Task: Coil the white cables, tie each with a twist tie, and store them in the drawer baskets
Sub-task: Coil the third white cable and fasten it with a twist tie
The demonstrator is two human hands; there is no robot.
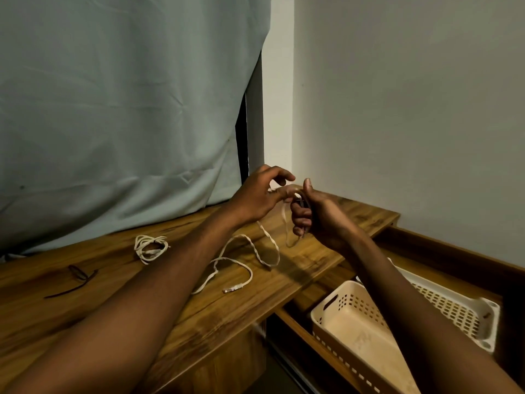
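**Winding the second cable, with its tail still on the desk**

Head view: both hands meet above the far end of the wooden desk (85, 282), near the corner of the wall. The right hand (312, 214) has its fingers curled into a fist round a few loops of the white cable (250, 245), thumb up. The left hand (261, 194) is beside it, almost touching; its thumb and forefinger seem to pinch the strand just where it feeds into the loops, the other fingers loosely spread. From the hands the cable hangs down and runs in loose bends over the desk to its plug (233, 288), which lies near the front edge.

Further left on the desk lies a coiled cable (150, 247), already wound; whether it is tied is too small to tell. Left of that lie dark twist ties (75, 280), apart from both cables. At the lower right the drawer (443, 251) stands open with two cream baskets (355, 331) in it; the nearer one shows a bare floor, the farther is partly hidden by the right forearm.

The step in hand looks like coiling, perhaps a third done. Next, the left hand probably needs to draw up more slack and lay further loops into the right fist until the plug comes up, then reach for a tie without the coil springing loose.
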